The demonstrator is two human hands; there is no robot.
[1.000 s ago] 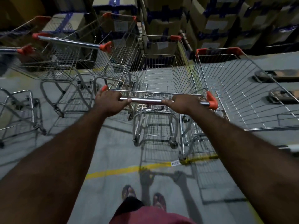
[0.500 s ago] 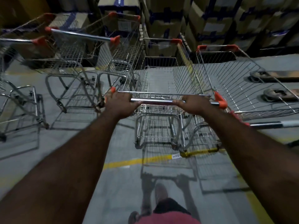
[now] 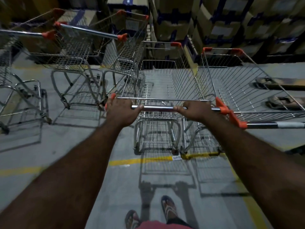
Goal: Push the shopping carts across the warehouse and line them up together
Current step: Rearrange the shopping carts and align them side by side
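Both arms reach straight out, left hand point(image 3: 121, 111) and right hand point(image 3: 196, 109) gripping the handle point(image 3: 157, 108), apart. Their cart point(image 3: 165, 83) sits just beside another cart point(image 3: 247, 86).

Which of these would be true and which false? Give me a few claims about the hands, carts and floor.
1. Both the left hand and the right hand grip the handle bar of one cart. True.
2. The handle's end caps are blue. False: they are orange.
3. A yellow line crosses the floor near that cart's rear wheels. True.
4. The person is barefoot. False: sandals are on the feet.
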